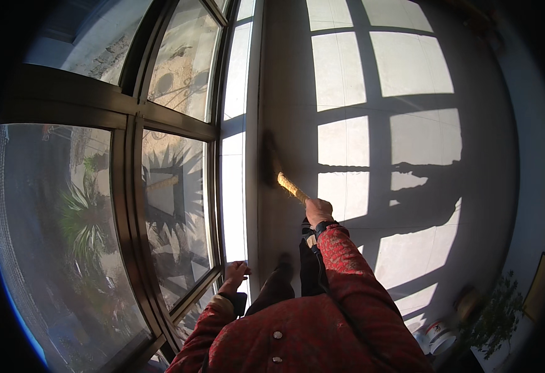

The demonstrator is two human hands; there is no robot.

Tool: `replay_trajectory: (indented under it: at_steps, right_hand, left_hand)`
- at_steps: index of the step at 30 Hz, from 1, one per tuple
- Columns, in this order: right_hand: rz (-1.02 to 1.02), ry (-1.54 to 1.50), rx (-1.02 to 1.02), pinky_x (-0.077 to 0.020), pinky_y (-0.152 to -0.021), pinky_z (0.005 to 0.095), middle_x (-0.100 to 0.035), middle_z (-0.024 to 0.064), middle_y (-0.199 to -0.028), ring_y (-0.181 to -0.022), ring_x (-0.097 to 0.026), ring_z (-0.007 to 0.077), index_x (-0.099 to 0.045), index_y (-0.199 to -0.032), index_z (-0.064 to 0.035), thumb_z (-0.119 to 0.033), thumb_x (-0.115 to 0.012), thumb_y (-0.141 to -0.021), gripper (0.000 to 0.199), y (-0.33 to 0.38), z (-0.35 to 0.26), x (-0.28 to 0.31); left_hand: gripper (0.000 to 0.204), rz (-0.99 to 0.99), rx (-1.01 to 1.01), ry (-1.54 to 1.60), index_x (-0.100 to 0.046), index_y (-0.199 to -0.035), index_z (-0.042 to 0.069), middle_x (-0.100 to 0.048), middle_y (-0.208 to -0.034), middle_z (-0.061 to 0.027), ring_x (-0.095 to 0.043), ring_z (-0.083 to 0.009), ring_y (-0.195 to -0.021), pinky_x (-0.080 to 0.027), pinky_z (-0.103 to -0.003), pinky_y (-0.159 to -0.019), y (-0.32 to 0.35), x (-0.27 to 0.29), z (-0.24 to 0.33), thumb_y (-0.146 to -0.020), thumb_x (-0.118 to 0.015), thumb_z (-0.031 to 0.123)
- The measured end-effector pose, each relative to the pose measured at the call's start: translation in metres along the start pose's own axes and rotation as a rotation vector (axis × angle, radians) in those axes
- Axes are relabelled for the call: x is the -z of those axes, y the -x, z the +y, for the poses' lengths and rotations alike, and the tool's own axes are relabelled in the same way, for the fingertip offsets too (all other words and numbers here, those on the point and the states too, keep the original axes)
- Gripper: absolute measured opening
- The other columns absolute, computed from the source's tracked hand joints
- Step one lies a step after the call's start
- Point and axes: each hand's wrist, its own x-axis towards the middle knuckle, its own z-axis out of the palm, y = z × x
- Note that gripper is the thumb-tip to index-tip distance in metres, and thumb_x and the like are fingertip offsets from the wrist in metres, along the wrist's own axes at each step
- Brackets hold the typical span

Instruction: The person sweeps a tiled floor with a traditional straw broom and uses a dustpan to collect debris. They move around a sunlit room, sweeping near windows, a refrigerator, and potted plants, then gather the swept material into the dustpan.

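My right hand point(318, 212) is closed round the straw-coloured, bound handle of a broom point(292, 188). Its lit handle slants away to the upper left. The dark far end lies in shadow at the foot of the window wall, so its bristles are hard to make out. My left hand point(238, 271) hangs beside the bright window sill point(233, 186), fingers curled in, with nothing visible in them. Whether it touches the sill I cannot tell.
Tall brown-framed windows point(132, 115) run along my left. Sunlit panes and my shadow fall on the pale tiled floor point(344, 133). At the lower right are a white bucket point(440, 339) and a leafy potted plant point(496, 317) near the wall.
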Motion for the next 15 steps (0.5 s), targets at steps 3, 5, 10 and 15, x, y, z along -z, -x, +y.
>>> replay_trajectory:
  at_steps: [3, 5, 10, 15]
  right_hand:
    - [0.063, -0.066, -0.002, -0.0520, -0.070, 0.0440, -0.069, 0.0124, -0.083, -0.080, -0.067, 0.0315, -0.062, -0.110, -0.0130, -0.017, -0.050, -0.088, 0.025, 0.022, 0.048, 0.005]
    - [0.033, -0.039, -0.124, -0.0524, -0.073, 0.0437, -0.069, 0.0121, -0.084, -0.081, -0.067, 0.0313, -0.060, -0.114, -0.0194, -0.018, -0.053, -0.087, 0.028, 0.052, 0.086, 0.001]
    - [-0.083, 0.113, -0.328, -0.0531, -0.067, 0.0443, -0.069, 0.0104, -0.081, -0.078, -0.068, 0.0296, -0.061, -0.112, -0.0168, -0.025, -0.049, -0.092, 0.025, 0.154, 0.175, 0.000]
    - [0.088, -0.003, -0.264, -0.0527, -0.065, 0.0453, -0.068, 0.0127, -0.078, -0.073, -0.067, 0.0318, -0.061, -0.112, -0.0159, -0.027, -0.052, -0.090, 0.027, 0.204, 0.178, 0.042]
  left_hand:
    - [0.023, -0.011, 0.002, -0.004, -0.057, -0.105, 0.005, -0.067, -0.086, -0.0076, -0.067, -0.0176, -0.075, -0.052, -0.031, -0.060, -0.002, 0.002, 0.020, -0.092, -0.055, 0.024]
    - [0.022, -0.009, -0.002, -0.026, -0.058, -0.104, 0.004, -0.067, -0.086, -0.0081, -0.067, -0.0180, -0.075, -0.053, -0.031, -0.061, -0.004, 0.007, 0.030, -0.092, -0.055, 0.023]
    - [0.022, 0.032, -0.066, 0.019, -0.060, -0.100, 0.004, -0.068, -0.086, -0.0089, -0.068, -0.0197, -0.075, -0.054, -0.033, -0.063, -0.032, 0.039, 0.006, -0.091, -0.056, 0.023]
    - [0.027, -0.036, -0.392, -0.349, -0.062, -0.072, 0.009, -0.063, -0.072, -0.0107, -0.064, -0.0274, -0.067, -0.051, -0.040, -0.059, -0.100, 0.064, -0.064, -0.073, -0.070, 0.034]
